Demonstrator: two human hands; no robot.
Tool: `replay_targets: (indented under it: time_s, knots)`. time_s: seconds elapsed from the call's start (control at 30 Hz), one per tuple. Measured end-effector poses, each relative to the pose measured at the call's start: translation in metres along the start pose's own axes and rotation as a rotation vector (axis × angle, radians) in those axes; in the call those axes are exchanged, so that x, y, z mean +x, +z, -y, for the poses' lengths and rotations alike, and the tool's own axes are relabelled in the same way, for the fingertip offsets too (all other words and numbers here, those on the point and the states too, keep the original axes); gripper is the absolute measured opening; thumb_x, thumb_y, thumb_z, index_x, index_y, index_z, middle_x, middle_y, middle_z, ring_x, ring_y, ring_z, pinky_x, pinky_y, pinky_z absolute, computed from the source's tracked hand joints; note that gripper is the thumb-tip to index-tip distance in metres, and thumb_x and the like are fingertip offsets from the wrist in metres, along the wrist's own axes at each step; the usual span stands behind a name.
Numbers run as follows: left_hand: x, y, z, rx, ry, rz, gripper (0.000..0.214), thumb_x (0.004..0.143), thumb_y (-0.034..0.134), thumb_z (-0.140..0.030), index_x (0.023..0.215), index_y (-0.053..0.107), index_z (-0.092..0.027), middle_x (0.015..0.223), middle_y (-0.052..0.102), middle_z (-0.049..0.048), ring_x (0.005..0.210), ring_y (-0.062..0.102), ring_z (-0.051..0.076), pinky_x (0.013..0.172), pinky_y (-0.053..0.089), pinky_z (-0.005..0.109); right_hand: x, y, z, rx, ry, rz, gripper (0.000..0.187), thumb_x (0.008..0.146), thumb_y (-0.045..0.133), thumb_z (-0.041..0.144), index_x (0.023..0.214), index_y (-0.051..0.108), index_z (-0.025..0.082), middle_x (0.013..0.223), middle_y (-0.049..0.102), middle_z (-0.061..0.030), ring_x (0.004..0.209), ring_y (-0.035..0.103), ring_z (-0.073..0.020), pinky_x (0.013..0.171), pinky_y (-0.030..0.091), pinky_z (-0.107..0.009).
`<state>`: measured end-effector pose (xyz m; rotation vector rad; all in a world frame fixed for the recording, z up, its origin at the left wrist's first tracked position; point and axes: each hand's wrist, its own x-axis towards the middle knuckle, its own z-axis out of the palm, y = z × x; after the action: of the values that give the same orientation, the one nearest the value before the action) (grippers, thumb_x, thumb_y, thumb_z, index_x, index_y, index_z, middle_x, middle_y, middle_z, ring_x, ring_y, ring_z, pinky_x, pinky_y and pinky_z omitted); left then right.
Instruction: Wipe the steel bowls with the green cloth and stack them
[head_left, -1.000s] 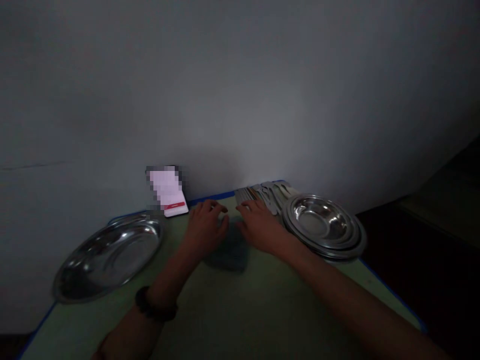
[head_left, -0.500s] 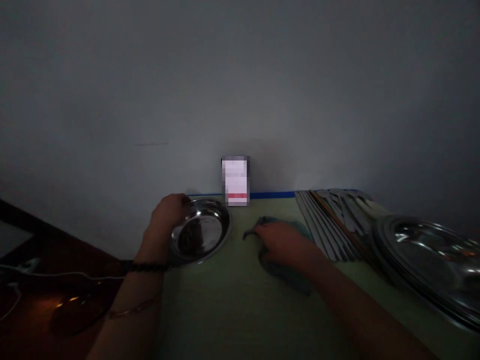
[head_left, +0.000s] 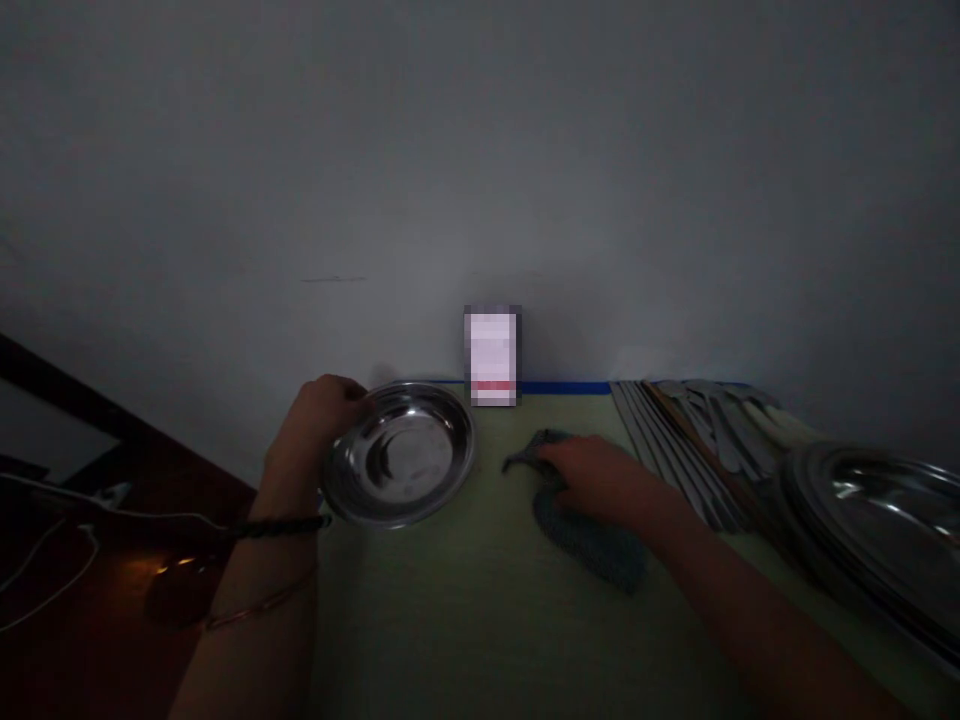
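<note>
At the left of the table, my left hand (head_left: 322, 420) grips the rim of a shiny round metal plate (head_left: 420, 465), thumb and fingers pinching its left edge. The plate is tilted, its hollow side facing me. To the right, my right hand (head_left: 600, 480) is closed on a dark grey-green cloth (head_left: 592, 545), whose lower part lies on the table. Some of the right fingers are hidden by the hand itself. Right beside that hand lies a row of metal chopsticks (head_left: 667, 455).
A phone with a blurred screen (head_left: 493, 355) leans on the wall (head_left: 480, 150). Spoons (head_left: 720, 430) lie past the chopsticks, and a stack of metal plates (head_left: 885, 530) stands at the table's right. White cables (head_left: 150, 515) run at the left, beyond the pale green table (head_left: 465, 620).
My left hand has turned the plate further up, so more of its inside faces me. My right hand stays closed on the cloth. The whole view has shifted slightly.
</note>
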<state>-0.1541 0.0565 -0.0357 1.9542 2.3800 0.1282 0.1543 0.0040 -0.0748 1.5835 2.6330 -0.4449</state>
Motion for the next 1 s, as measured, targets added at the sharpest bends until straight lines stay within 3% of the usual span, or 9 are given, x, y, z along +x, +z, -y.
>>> replay_targets:
  time_s: [0.13,0.27,0.4,0.53,0.63,0.7,0.77,0.9,1.0]
  knots:
    - [0.002,0.006,-0.003,0.009,-0.008,0.005,0.038,0.084,0.046,-0.037,0.102,0.071,-0.015,0.098,0.074,0.0141,0.09,0.069,0.025,0.074,0.049,0.029,0.002,-0.001,-0.003,0.016,0.005,-0.021,0.036,0.079,0.053,0.007,0.109,0.07,0.017,0.107,0.071,-0.0135,0.099,0.065,-0.0286,0.086,0.049,-0.041]
    - [0.01,0.016,-0.004,0.047,-0.015,0.039,0.04,0.085,0.047,-0.039,0.112,0.065,-0.016,0.102,0.073,0.0132,0.091,0.069,0.024,0.074,0.05,0.029,0.003,-0.002,-0.004,0.032,-0.007,-0.024,0.033,0.078,0.056,0.01,0.106,0.071,0.018,0.105,0.072,-0.0122,0.098,0.066,-0.0281,0.084,0.05,-0.04]
    - [0.012,0.021,-0.005,0.124,-0.001,0.096,0.042,0.078,0.056,-0.043,0.103,0.067,-0.011,0.105,0.071,0.018,0.097,0.067,0.029,0.074,0.05,0.031,0.002,-0.004,-0.003,0.01,-0.016,-0.026,0.032,0.079,0.056,0.012,0.108,0.07,0.018,0.106,0.071,-0.0119,0.099,0.065,-0.0285,0.086,0.049,-0.041]
    - [0.007,0.019,-0.009,0.185,-0.023,0.155,0.032,0.07,0.066,-0.036,0.09,0.071,-0.011,0.099,0.072,0.0184,0.094,0.068,0.029,0.073,0.05,0.03,0.002,-0.002,0.002,0.045,-0.011,-0.025,0.027,0.084,0.057,0.025,0.106,0.069,0.016,0.103,0.071,-0.0123,0.095,0.065,-0.028,0.083,0.049,-0.041]
    - [-0.002,0.013,-0.016,0.197,-0.024,0.128,0.034,0.072,0.064,-0.032,0.098,0.069,-0.011,0.105,0.07,0.0197,0.099,0.066,0.03,0.076,0.049,0.033,0.007,0.006,0.012,0.12,-0.026,-0.14,0.03,0.089,0.051,0.031,0.108,0.066,0.013,0.108,0.069,-0.0139,0.102,0.061,-0.0275,0.089,0.046,-0.04]
    - [-0.011,0.007,-0.027,0.181,0.03,0.102,0.04,0.075,0.061,-0.032,0.107,0.066,-0.009,0.112,0.067,0.0227,0.103,0.063,0.033,0.079,0.048,0.037,0.013,0.011,0.019,0.208,-0.05,-0.231,0.03,0.092,0.046,0.027,0.11,0.065,0.012,0.111,0.067,-0.0144,0.107,0.059,-0.025,0.093,0.043,-0.038]
    - [-0.024,0.001,-0.043,0.131,0.165,0.144,0.038,0.079,0.058,-0.039,0.102,0.068,-0.011,0.107,0.069,0.0188,0.096,0.065,0.029,0.078,0.047,0.035,0.021,0.015,0.023,0.366,-0.062,-0.242,0.027,0.093,0.044,0.023,0.105,0.066,0.013,0.108,0.068,-0.0129,0.101,0.061,-0.0214,0.089,0.044,-0.034]
    - [-0.051,-0.003,-0.079,0.037,0.449,0.353,0.023,0.075,0.061,-0.039,0.075,0.073,-0.02,0.08,0.074,0.0061,0.073,0.066,0.019,0.065,0.045,0.028,0.036,0.022,0.022,0.831,0.023,-0.102,0.024,0.091,0.046,0.021,0.079,0.066,0.014,0.081,0.069,-0.0077,0.07,0.06,-0.0139,0.066,0.044,-0.025]
    - [-0.062,0.001,-0.096,0.02,0.544,0.385,0.017,0.072,0.058,-0.022,0.078,0.074,-0.019,0.082,0.074,0.0069,0.07,0.064,0.018,0.063,0.043,0.028,0.041,0.029,0.024,1.025,0.069,-0.002,0.024,0.09,0.047,0.022,0.075,0.064,0.014,0.067,0.064,-0.0029,0.052,0.05,-0.0088,0.05,0.037,-0.021]
